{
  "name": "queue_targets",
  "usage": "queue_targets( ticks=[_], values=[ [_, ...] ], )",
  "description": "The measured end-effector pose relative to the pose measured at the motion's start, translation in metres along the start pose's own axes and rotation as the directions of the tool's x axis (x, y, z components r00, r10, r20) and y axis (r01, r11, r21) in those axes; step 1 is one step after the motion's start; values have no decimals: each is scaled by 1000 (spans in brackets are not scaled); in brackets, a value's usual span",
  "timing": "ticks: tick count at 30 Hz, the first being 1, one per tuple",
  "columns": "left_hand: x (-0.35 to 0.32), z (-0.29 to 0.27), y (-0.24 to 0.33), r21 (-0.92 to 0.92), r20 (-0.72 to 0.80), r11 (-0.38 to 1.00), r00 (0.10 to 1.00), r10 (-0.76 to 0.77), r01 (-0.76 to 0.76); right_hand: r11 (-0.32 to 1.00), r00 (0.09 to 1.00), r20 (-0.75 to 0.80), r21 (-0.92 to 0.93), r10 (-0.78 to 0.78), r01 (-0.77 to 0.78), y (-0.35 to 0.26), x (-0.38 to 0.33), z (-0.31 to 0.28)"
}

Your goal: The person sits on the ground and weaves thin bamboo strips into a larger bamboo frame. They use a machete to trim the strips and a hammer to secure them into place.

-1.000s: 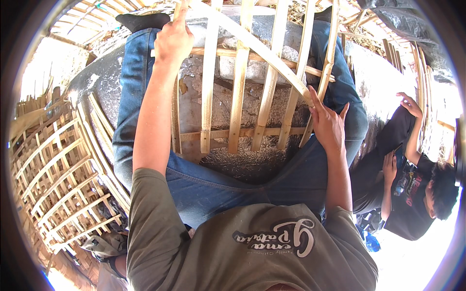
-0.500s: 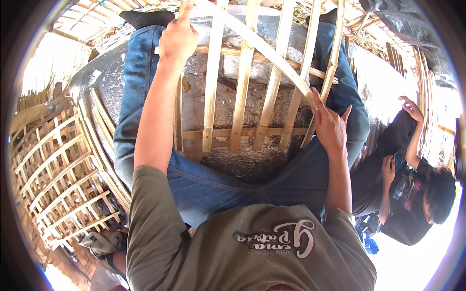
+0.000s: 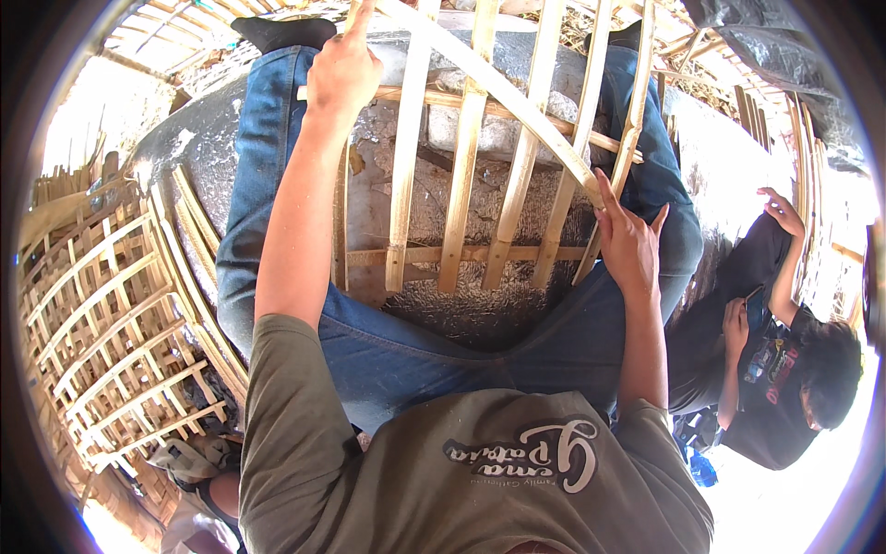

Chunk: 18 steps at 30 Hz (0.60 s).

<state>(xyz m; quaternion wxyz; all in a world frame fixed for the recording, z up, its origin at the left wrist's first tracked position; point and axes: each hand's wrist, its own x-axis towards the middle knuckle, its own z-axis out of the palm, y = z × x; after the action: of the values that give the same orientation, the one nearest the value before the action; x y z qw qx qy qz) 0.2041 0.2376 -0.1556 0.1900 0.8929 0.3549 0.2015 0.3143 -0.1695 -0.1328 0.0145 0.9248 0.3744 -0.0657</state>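
"1 bamboo strip (image 3: 503, 88) slants across the slatted frame (image 3: 461, 185), upper centre. Held?"

"Right hand (image 3: 632, 240), partly curled, 2 fingers out, touches its lower end; left hand (image 3: 343, 78), upper left, 1 finger out. Can't tell either grip."

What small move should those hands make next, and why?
Perhaps the right hand should gently nudge the strip's lower end into place: the strip slants across the slats, with that hand's fingers at its lower end and the left hand near its top.

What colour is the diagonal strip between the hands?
The strip is pale yellow, seen best in the head view.
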Motion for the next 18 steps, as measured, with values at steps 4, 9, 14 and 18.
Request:
queue_targets(
  ticks=[4, 9, 14, 18],
  values=[
    [-1, 1, -1, 8, -23, 1000, 1000, 15, -14, 1000, 1000, 16, -9, 7, -7, -1, 0, -2],
    [-1, 0, -1, -27, -21, 999, 999, 24, -24, 1000, 1000, 6, -8, 2, -1, 0, 0, -1],
    [-2, -2, 3, -6, -15, 1000, 1000, 17, -17, 1000, 1000, 15, -1, 11, -11, -1, 0, -1],
    [-2, 2, -2, 43, -63, 998, 997, 52, -49, 1000, 1000, 6, 0, 3, -3, -1, 0, -1]
  ],
)
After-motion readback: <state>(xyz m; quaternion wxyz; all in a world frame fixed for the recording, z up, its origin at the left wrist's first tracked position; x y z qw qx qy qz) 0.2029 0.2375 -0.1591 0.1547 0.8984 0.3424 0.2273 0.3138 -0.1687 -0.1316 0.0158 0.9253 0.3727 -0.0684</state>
